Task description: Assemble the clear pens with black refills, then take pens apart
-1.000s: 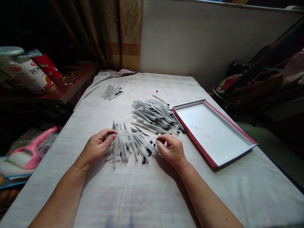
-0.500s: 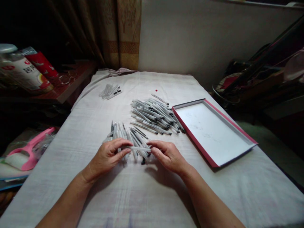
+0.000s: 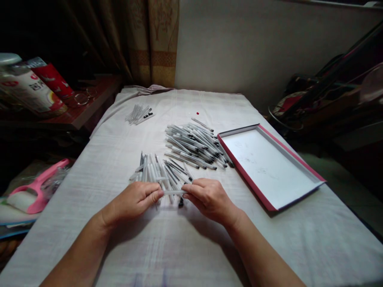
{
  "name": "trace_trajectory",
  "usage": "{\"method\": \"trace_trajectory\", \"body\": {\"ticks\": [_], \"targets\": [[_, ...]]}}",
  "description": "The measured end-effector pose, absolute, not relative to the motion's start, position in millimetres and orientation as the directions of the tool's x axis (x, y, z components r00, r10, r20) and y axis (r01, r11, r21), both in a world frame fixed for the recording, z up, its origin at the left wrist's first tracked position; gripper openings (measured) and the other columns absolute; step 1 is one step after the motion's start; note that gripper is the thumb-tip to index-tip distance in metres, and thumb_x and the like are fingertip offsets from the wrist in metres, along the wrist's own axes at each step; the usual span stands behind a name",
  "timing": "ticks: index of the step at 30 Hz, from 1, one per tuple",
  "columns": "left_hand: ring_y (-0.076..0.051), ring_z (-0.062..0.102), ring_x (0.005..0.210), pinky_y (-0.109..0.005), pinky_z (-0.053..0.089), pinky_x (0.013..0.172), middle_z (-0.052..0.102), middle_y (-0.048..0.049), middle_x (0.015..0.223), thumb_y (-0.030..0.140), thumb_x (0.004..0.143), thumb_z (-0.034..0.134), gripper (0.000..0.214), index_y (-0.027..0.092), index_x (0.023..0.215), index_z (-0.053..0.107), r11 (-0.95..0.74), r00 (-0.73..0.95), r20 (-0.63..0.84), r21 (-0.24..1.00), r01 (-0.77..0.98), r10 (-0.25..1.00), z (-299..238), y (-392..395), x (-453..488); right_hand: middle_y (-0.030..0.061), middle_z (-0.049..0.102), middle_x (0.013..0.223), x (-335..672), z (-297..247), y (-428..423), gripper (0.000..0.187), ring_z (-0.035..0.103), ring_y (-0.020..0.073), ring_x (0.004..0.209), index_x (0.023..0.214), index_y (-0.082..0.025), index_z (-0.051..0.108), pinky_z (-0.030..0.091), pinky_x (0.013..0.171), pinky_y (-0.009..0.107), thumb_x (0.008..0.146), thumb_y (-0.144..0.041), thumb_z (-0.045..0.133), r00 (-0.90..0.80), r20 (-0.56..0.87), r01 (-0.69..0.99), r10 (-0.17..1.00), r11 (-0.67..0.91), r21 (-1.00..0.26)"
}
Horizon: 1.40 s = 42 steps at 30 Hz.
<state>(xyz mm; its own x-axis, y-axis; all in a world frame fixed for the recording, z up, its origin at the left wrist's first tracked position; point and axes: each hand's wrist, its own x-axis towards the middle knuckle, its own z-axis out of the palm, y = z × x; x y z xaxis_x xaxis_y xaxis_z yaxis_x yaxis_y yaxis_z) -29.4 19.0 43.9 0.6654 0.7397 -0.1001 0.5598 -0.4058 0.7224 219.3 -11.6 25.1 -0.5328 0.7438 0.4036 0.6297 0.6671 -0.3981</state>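
Note:
Between both hands a translucent pen barrel (image 3: pixel 173 193) lies level, one end pinched in each. My left hand (image 3: pixel 140 199) is closed on its left end, thumb against fingers. Its right end sits in the closed fingers of my right hand (image 3: pixel 210 198), which partly hide it. Just beyond and under the hands is a loose pile of pen barrels (image 3: pixel 149 167) and dark thin refills (image 3: pixel 173 169). Several black pen caps (image 3: pixel 180 202) lie close by the fingers, partly covered.
Farther back, a big heap of black-tipped pens (image 3: pixel 194 145) borders a shallow pink-edged box lid (image 3: pixel 271 167). A small bunch of barrels (image 3: pixel 139 114) with black caps lies at the far left, a red bit (image 3: pixel 198 113) at the back. Pink tape dispenser (image 3: pixel 37 187) stands left.
Both hands have come slightly nearer to me and closer together along the barrel. The fingers, looser before, are now pressed more tightly on its ends.

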Motion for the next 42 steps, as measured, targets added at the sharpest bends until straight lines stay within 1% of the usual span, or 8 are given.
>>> {"method": "trace_trajectory", "body": {"ticks": [6,11,15,19,24,28,33,42], "targets": [[-0.007,0.026,0.039,-0.020,0.019,0.036,0.035,0.0048,0.045,0.065,0.081,0.050,0.053,0.019,0.054,0.047,0.205,0.555,-0.432,0.882,0.425,0.711,56.2,27.8,-77.2,0.0051,0.068,0.070,225.7,30.0,-12.9,0.021,0.059,0.0170,0.064,0.102,-0.022,0.072,0.044,0.065,0.029,0.095,-0.026,0.052,-0.312,0.668,0.722,0.676,0.625,-0.296],[-0.011,0.041,0.045,-0.022,0.033,0.043,0.047,0.0036,0.052,0.063,0.075,0.054,0.044,0.019,0.076,0.061,0.095,0.144,-0.186,0.869,0.486,0.972,48.0,39.1,-72.6,0.0090,0.074,0.084,218.0,11.9,-5.7,0.025,0.068,0.0200,0.075,0.109,-0.017,0.069,0.049,0.069,0.029,0.094,-0.025,0.050,-0.235,0.528,0.772,0.816,0.487,-0.408],[-0.018,0.059,0.066,-0.026,0.042,0.058,0.066,-0.0030,0.077,0.052,0.078,0.050,0.037,0.021,0.090,0.067,0.093,-0.218,0.148,0.581,0.809,0.965,33.6,45.8,-66.7,0.0087,0.074,0.085,202.6,2.4,-6.9,0.028,0.068,0.0200,0.076,0.112,-0.016,0.068,0.048,0.068,0.028,0.093,-0.024,0.050,-0.218,0.407,0.853,0.887,0.376,-0.362],[-0.022,0.065,0.081,-0.030,0.045,0.070,0.070,-0.0068,0.100,0.049,0.083,0.042,0.041,0.021,0.098,0.069,0.090,-0.166,0.153,0.412,0.907,0.974,23.9,47.1,-71.7,0.0068,0.072,0.083,198.9,5.8,-9.7,0.026,0.067,0.0192,0.076,0.107,-0.019,0.070,0.046,0.066,0.026,0.092,-0.029,0.052,-0.211,0.362,0.881,0.908,0.338,-0.332],[-0.023,0.067,0.086,-0.030,0.046,0.073,0.072,-0.0054,0.100,0.048,0.087,0.039,0.041,0.022,0.099,0.069,0.012,-0.034,0.054,0.359,0.933,0.998,19.0,44.1,-67.6,0.0049,0.072,0.085,212.5,9.0,-5.5,0.023,0.067,0.0169,0.077,0.095,-0.021,0.072,0.045,0.070,0.025,0.093,-0.032,0.052,-0.170,0.385,0.832,0.907,0.342,-0.437],[-0.025,0.067,0.091,-0.032,0.046,0.073,0.072,-0.0065,0.102,0.047,0.090,0.035,0.043,0.022,0.099,0.069,-0.005,-0.021,0.082,0.299,0.954,0.996,15.9,42.9,-66.4,0.0047,0.072,0.087,241.8,8.0,4.0,0.021,0.066,0.0178,0.077,0.090,-0.021,0.072,0.044,0.069,0.027,0.091,-0.026,0.052,-0.001,0.386,0.895,0.922,0.173,-0.410],[-0.025,0.067,0.089,-0.032,0.047,0.072,0.071,-0.0089,0.102,0.044,0.090,0.035,0.043,0.019,0.099,0.069,-0.037,-0.014,0.177,0.280,0.959,0.984,12.6,45.8,-70.5,0.0056,0.071,0.102,268.4,9.2,10.6,0.018,0.066,0.0211,0.079,0.100,-0.021,0.070,0.043,0.066,0.030,0.086,-0.027,0.060,0.178,0.211,0.950,0.961,-0.112,-0.292],[-0.022,0.066,0.080,-0.030,0.047,0.070,0.070,-0.0066,0.097,0.043,0.089,0.039,0.038,0.021,0.097,0.069,-0.053,-0.002,0.181,0.299,0.953,0.983,7.4,48.0,-76.7,0.0059,0.070,0.100,264.8,14.7,10.6,0.016,0.067,0.0235,0.087,0.099,-0.021,0.068,0.044,0.068,0.031,0.089,-0.027,0.057,0.169,0.080,0.963,0.982,-0.147,-0.226]]}}
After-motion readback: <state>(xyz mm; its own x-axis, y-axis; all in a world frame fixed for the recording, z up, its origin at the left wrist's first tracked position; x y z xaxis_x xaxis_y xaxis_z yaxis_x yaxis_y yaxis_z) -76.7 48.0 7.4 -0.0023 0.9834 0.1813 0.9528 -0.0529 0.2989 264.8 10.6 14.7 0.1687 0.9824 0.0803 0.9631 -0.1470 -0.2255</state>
